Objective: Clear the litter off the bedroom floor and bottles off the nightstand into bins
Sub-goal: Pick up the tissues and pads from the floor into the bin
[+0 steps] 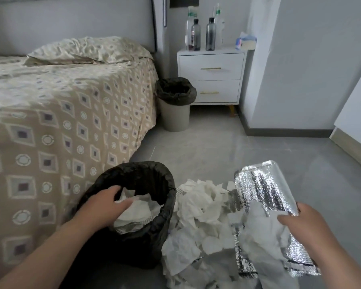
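Note:
A bin lined with a black bag [165, 190] stands on the floor beside the bed, with white paper inside. My left hand [104, 207] rests over its near rim, fingers relaxed above the paper. A heap of crumpled white tissues [198, 213] lies on the floor to the bin's right. My right hand [300, 224] grips a silver foil bag [265, 188] together with a wad of white paper [263, 232], held above the heap. Several bottles [204, 32] stand on the white nightstand [211, 69] at the back.
A second bin with a black liner [175, 105] stands between the bed and the nightstand. A tissue pack [246, 41] lies on the nightstand's right side. The bed [56, 122] fills the left. Grey tiled floor [248, 151] lies ahead, with a wall corner to the right.

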Available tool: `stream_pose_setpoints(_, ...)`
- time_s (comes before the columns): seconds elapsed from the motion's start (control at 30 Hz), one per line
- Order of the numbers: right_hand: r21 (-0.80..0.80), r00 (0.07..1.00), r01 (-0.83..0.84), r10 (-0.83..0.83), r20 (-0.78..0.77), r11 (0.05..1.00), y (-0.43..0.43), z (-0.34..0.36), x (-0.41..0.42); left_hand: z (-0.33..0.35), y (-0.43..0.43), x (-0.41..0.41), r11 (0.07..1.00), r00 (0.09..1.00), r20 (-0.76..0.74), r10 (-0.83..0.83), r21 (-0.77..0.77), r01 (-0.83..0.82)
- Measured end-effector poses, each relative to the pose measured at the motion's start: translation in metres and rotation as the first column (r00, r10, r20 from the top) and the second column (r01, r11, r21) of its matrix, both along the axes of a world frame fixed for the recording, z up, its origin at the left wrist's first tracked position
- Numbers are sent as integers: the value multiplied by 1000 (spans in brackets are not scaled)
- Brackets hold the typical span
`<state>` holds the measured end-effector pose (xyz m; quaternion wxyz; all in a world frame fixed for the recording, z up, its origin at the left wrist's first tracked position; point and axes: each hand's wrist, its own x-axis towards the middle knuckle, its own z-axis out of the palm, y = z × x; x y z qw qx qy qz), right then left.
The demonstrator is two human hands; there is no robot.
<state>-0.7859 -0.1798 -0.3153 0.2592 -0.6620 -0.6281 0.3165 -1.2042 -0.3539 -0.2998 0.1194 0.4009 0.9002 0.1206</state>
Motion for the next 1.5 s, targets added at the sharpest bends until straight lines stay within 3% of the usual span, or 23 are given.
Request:
stream_pose_setpoints(0.07,71,999,15,-13,-30,997,-1,15,3,-3,-21,-1,988,958,-287,0,-148,-44)
stream_pose_setpoints(0.1,105,999,25,-20,-48,994,-3,23,5,-7,-29,0,978,949,-314,8,-194,-72)
stream_pose_setpoints(0.17,163,995,52,-37,-93,985,-10,37,8,-15,-42,3,974,977,-205,59,-201,-101)
stream_pose_setpoints(0.27,249,986,78,-37,-164,965,-23,60,8,-20,-48,10,992,993,-53,104,-68,-107)
stream_pose_setpoints(0.43,373,972,59,33,-234,926,-37,115,-9,-18,-51,19,997,997,-15,75,37,-75)
stream_pose_setpoints(0.67,473,917,-19,204,-343,881,-51,184,-84,-5,-48,20,999,994,106,29,23,-31)
stream_pose_setpoints(0.83,452,877,-128,314,-364,883,-57,176,-172,4,-44,15,993,971,230,72,76,-91)
stream_pose_setpoints(1.03,317,859,-256,366,-357,913,-66,113,-263,5,-39,2,988,945,315,90,88,-123)
stream_pose_setpoints(1.13,246,873,-327,391,-291,912,-69,77,-288,7,-38,-5,991,937,335,99,51,-123)
stream_pose_setpoints(1.4,31,861,-506,504,61,862,-66,16,-311,9,-34,-5,993,961,253,116,-58,-105)
stream_pose_setpoints(1.5,-111,777,-549,555,298,828,-63,6,-315,7,-32,-1,992,969,226,102,-100,-81)
